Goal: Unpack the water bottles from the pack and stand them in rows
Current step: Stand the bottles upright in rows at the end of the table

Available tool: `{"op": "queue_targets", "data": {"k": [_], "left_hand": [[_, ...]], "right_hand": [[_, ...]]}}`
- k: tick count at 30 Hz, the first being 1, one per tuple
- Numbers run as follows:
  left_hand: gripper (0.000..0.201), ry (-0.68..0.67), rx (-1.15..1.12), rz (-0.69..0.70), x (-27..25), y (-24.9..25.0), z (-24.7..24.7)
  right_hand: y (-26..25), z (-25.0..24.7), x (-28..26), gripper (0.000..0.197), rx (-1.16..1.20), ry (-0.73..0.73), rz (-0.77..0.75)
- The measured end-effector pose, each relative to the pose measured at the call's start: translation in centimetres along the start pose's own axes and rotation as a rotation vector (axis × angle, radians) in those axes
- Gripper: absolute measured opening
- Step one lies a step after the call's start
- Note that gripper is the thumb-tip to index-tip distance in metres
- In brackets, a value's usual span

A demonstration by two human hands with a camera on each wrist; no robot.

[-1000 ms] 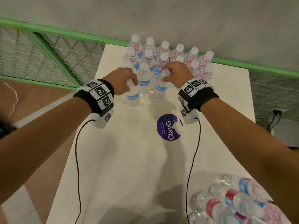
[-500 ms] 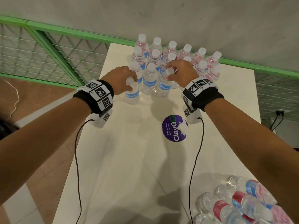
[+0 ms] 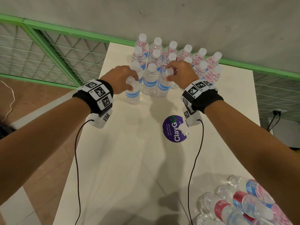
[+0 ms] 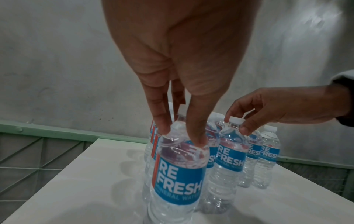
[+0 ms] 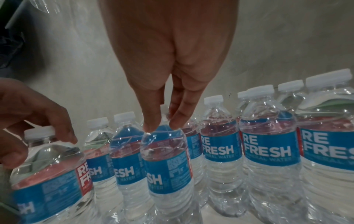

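Several clear water bottles (image 3: 172,52) with white caps and blue labels stand in rows at the table's far end. My left hand (image 3: 123,78) pinches the neck of a bottle (image 3: 132,92) standing at the front left of the group; in the left wrist view my left hand (image 4: 181,134) holds that bottle (image 4: 178,174) just under its cap. My right hand (image 3: 180,73) pinches the top of a front-row bottle (image 3: 164,86), also seen as my right hand (image 5: 162,125) on its bottle (image 5: 168,163). The opened pack (image 3: 243,207), with several bottles lying down, sits at the near right.
The white table (image 3: 121,159) carries a round purple sticker (image 3: 174,129) near my right wrist. A grey wall and a green-framed wire fence (image 3: 56,51) run behind the table. The table's left edge drops to a tiled floor. Cables hang from both wrist cameras.
Both hands stay on the same two bottle tops beside the standing rows. Only the head view has drifted slightly.
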State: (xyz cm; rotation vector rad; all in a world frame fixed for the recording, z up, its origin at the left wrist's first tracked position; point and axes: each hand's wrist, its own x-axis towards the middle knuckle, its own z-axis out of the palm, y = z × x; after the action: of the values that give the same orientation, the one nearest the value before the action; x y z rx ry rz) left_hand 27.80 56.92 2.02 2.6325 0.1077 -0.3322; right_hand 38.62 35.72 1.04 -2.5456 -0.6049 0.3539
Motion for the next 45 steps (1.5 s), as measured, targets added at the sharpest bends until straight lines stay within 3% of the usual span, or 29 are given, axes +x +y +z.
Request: {"op": "queue_targets", "data": {"k": [15, 25, 32, 35, 38, 42, 45], "left_hand": [[0.039, -0.002, -0.038, 0.009, 0.2, -0.7, 0.3], [0.038, 0.007, -0.025, 0.009, 0.4, -0.8, 0.5], [0.052, 0.023, 0.019, 0.023, 0.0, -0.9, 1.0], [0.062, 0.162, 0.179, 0.142, -1.2, 1.1, 1.7], [0.049, 0.230, 0.222, 0.339, -2.8, 6.4, 3.8], [0.032, -0.067, 0.137, 0.649, -6.6, 15.8, 9.7], [0.034, -0.367, 0.147, 0.886, -10.8, 21.4, 14.3]], "right_hand": [[0.3, 0.0, 0.0, 0.039, 0.005, -0.031, -0.014], [0.6, -0.2, -0.6, 0.052, -0.003, -0.054, -0.042], [0.2, -3.4, -5.8, 0.056, 0.037, -0.078, -0.037], [-0.7, -6.3, -11.4, 0.043, 0.166, -0.107, -0.003], [-1.6, -8.4, -17.8, 0.030, 0.345, -0.129, 0.046], [-1.2, -10.0, -26.7, 0.023, 0.549, -0.133, 0.137], [2.2, -10.2, -32.3, 0.025, 0.478, -0.085, 0.265]]}}
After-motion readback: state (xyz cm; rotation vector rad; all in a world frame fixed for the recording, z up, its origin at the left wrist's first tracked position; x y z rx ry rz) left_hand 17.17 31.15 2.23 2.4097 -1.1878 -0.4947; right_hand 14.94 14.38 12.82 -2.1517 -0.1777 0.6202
